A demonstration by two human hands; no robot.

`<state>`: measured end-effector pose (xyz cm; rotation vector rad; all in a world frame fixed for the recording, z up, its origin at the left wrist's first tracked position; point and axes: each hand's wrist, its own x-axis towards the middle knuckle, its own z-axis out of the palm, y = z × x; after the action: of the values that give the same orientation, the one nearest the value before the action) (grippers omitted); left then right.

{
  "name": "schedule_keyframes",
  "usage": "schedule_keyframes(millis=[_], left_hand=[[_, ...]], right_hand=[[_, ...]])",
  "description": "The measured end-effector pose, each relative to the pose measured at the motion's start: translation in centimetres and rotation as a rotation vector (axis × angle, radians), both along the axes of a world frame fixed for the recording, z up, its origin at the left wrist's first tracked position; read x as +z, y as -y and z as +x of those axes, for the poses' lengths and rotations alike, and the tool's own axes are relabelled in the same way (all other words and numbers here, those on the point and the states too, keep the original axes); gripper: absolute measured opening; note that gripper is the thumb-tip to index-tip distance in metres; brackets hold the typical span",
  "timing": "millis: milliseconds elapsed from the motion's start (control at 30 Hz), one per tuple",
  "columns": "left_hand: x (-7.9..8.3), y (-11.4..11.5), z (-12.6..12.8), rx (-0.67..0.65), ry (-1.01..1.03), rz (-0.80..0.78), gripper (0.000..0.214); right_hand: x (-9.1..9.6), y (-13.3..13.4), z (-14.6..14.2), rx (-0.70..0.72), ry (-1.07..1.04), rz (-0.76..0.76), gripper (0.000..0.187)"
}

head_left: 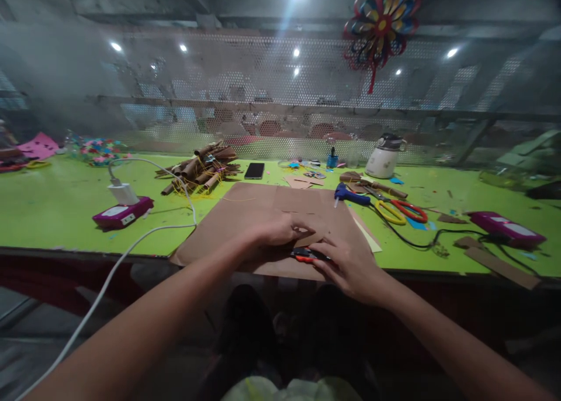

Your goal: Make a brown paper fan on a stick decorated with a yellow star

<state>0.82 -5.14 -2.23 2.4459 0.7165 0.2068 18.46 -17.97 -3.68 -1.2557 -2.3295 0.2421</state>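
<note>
A large brown cardboard sheet (263, 214) lies on the green table (56, 208) in front of me. My left hand (280, 230) rests on its near part, fingers curled and pinching a small brown cardboard piece (309, 239). My right hand (348, 266) sits at the sheet's near edge, fingers closed round a red and black tool (303, 255), which looks like small scissors or a cutter. The two hands almost touch.
Scissors with red and yellow handles (401, 211) and a blue glue gun (350, 195) with a black cord lie to the right. Rolled brown paper tubes (199, 168), a phone (254, 170), a white jug (383, 155), pink boxes (123, 213) and a white charger cable (144, 234) surround the sheet.
</note>
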Motion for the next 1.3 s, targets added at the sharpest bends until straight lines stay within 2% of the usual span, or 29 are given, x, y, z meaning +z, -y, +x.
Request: schedule_keyframes(millis=[67, 200, 333, 467, 567, 633, 700, 767, 833, 933, 1033, 1133, 1200, 1300], left_hand=[[0.0, -0.1, 0.0, 0.000, -0.017, -0.004, 0.034], [0.2, 0.1, 0.0, 0.007, -0.021, 0.016, 0.033], [0.4, 0.5, 0.0, 0.014, -0.031, 0.052, 0.033], [0.2, 0.1, -0.1, -0.002, -0.036, 0.089, 0.036], [-0.2, -0.3, -0.3, 0.021, -0.037, 0.111, 0.037], [-0.6, -0.2, -0.4, 0.056, -0.019, 0.149, 0.034], [-0.9, 0.4, -0.6, 0.076, 0.021, 0.226, 0.027], [-1.1, 1.4, -0.8, 0.089, 0.045, 0.343, 0.024], [-1.2, 2.5, -1.0, 0.115, 0.021, 0.490, 0.027], [-1.2, 3.8, -1.2, 0.157, -0.044, 0.623, 0.028], [-1.0, 4.8, -1.4, 0.181, -0.070, 0.671, 0.028], [-0.7, 5.8, -1.3, 0.211, -0.092, 0.712, 0.037], [-0.5, 6.4, -0.9, 0.221, -0.115, 0.736, 0.043], [-0.3, 6.6, -0.3, 0.210, -0.156, 0.757, 0.045]], right_hand=[[-0.1, -0.2, -0.3, 0.016, 0.017, 0.033, 0.029], [0.1, 0.4, -0.4, -0.004, 0.017, -0.016, 0.029], [0.5, 1.1, -1.9, 0.055, 0.014, -0.025, 0.030], [1.6, 2.9, -2.5, 0.062, 0.030, -0.125, 0.024], [2.3, 5.3, 0.4, -0.026, 0.040, -0.168, 0.027], [2.4, 6.6, 3.9, -0.132, 0.034, -0.124, 0.032], [1.8, 6.7, 7.8, -0.267, -0.005, -0.026, 0.033], [0.7, 5.2, 11.7, -0.448, -0.073, 0.130, 0.033], [-0.6, 2.5, 15.0, -0.654, -0.141, 0.239, 0.038], [-2.0, -2.8, 18.2, -0.890, -0.200, 0.238, 0.048], [-2.3, -7.6, 19.3, -1.018, -0.180, 0.221, 0.047], [-2.2, -10.8, 19.5, -1.175, -0.074, 0.163, 0.046], [-2.1, -11.8, 19.8, -1.244, -0.005, 0.110, 0.046], [-1.6, -11.8, 19.8, -1.274, 0.054, 0.087, 0.045]])
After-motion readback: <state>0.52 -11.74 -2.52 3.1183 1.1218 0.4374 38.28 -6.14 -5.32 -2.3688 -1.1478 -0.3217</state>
